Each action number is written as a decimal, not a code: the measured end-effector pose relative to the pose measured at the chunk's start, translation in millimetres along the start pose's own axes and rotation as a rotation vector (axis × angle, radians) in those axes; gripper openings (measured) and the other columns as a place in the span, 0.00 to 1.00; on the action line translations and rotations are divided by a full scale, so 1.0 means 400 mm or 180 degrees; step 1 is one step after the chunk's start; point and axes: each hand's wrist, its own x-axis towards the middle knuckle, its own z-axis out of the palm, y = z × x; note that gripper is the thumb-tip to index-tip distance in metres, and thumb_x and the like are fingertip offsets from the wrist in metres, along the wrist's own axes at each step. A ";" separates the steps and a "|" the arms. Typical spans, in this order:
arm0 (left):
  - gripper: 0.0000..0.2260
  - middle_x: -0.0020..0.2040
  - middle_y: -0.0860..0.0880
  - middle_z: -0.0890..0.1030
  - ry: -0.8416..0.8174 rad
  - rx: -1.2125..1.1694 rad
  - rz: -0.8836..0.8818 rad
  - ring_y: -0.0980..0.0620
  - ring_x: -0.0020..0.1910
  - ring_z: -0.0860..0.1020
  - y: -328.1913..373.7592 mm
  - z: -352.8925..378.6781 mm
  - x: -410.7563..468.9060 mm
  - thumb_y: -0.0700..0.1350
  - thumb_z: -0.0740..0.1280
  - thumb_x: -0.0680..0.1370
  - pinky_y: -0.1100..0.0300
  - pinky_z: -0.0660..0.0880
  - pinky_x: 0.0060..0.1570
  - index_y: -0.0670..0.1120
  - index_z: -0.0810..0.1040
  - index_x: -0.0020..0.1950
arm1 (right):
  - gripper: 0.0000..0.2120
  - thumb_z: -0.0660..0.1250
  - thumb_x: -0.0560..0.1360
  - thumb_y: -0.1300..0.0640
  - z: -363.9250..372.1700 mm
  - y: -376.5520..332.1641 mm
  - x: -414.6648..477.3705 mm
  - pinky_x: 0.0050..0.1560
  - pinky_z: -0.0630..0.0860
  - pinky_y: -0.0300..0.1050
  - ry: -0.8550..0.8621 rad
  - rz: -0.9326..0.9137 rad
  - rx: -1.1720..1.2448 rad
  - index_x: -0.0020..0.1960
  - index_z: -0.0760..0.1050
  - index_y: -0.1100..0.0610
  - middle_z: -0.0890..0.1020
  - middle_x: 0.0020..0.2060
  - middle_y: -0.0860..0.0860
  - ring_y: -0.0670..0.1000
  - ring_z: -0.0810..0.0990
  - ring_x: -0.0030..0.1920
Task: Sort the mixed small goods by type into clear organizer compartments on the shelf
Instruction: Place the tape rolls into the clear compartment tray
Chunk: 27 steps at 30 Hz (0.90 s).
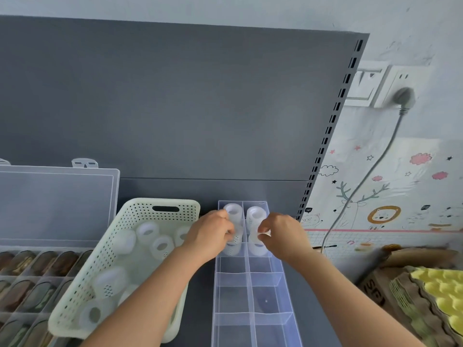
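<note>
On the grey shelf (200, 121) I see the pale green basket (120, 221), where loose white caps (160, 246) lie, and just beside it on the right the clear organizer (253, 296). Both hands are over its second row. My left hand (213, 234) curls its fingers round a dotted cap (234, 240) in the left compartment; my right hand (280, 234) pinches another cap (259, 242) in the right one. The back row holds one cap per compartment. The print on the cardboard box (375, 289) is too blurred to read.
</note>
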 end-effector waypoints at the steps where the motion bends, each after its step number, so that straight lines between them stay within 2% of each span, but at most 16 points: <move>1: 0.08 0.49 0.52 0.76 0.0006 0.0012 0.0010 0.51 0.51 0.73 0.000 0.002 0.001 0.45 0.65 0.78 0.60 0.70 0.44 0.49 0.83 0.53 | 0.07 0.66 0.76 0.54 0.003 -0.001 0.002 0.51 0.75 0.43 -0.0061 0.0024 -0.0002 0.51 0.81 0.51 0.81 0.52 0.48 0.51 0.78 0.52; 6: 0.08 0.46 0.50 0.77 -0.0105 0.0375 0.0115 0.49 0.49 0.72 -0.001 0.001 0.004 0.43 0.65 0.77 0.55 0.69 0.48 0.48 0.84 0.47 | 0.11 0.61 0.76 0.54 0.013 0.002 0.006 0.49 0.78 0.46 -0.0268 0.0106 -0.0218 0.48 0.81 0.57 0.83 0.47 0.51 0.53 0.79 0.49; 9: 0.09 0.46 0.51 0.76 -0.0161 0.0549 0.0153 0.49 0.49 0.72 0.004 -0.003 0.002 0.42 0.63 0.78 0.56 0.68 0.48 0.49 0.84 0.47 | 0.13 0.58 0.77 0.55 0.018 0.002 0.003 0.48 0.78 0.46 -0.0278 0.0003 -0.0285 0.48 0.81 0.58 0.82 0.47 0.52 0.54 0.78 0.48; 12: 0.11 0.48 0.51 0.77 -0.0151 0.0582 0.0141 0.49 0.50 0.71 0.009 -0.019 -0.014 0.42 0.61 0.79 0.56 0.68 0.50 0.48 0.83 0.48 | 0.13 0.58 0.77 0.54 0.018 -0.005 -0.004 0.47 0.76 0.45 -0.0092 -0.0172 -0.0292 0.49 0.81 0.56 0.81 0.47 0.51 0.53 0.76 0.50; 15: 0.12 0.50 0.51 0.77 0.0103 0.0464 0.0012 0.49 0.51 0.71 0.003 -0.055 -0.052 0.42 0.60 0.80 0.53 0.69 0.53 0.48 0.83 0.51 | 0.13 0.57 0.78 0.54 0.015 -0.030 -0.015 0.46 0.75 0.45 0.0164 -0.0442 -0.0211 0.50 0.81 0.53 0.80 0.47 0.50 0.52 0.74 0.50; 19: 0.10 0.48 0.51 0.77 0.0317 0.0514 -0.0352 0.49 0.53 0.72 -0.033 -0.123 -0.145 0.44 0.61 0.79 0.55 0.70 0.51 0.49 0.82 0.51 | 0.10 0.62 0.77 0.53 0.008 -0.109 -0.042 0.49 0.75 0.46 0.0310 -0.1007 0.0353 0.52 0.82 0.52 0.81 0.49 0.50 0.52 0.76 0.52; 23: 0.10 0.52 0.51 0.76 -0.0065 0.0670 -0.1044 0.48 0.55 0.74 -0.095 -0.171 -0.271 0.45 0.62 0.78 0.53 0.72 0.53 0.53 0.81 0.55 | 0.11 0.66 0.75 0.51 0.017 -0.208 -0.076 0.54 0.72 0.44 0.0099 -0.1645 0.0644 0.55 0.81 0.51 0.81 0.52 0.49 0.51 0.74 0.56; 27: 0.13 0.59 0.51 0.75 -0.0379 0.0964 -0.1551 0.49 0.59 0.72 -0.140 -0.179 -0.377 0.49 0.61 0.79 0.53 0.72 0.56 0.55 0.76 0.63 | 0.17 0.66 0.74 0.46 0.046 -0.304 -0.102 0.60 0.69 0.45 -0.0335 -0.2216 0.0434 0.61 0.78 0.48 0.79 0.56 0.47 0.51 0.72 0.58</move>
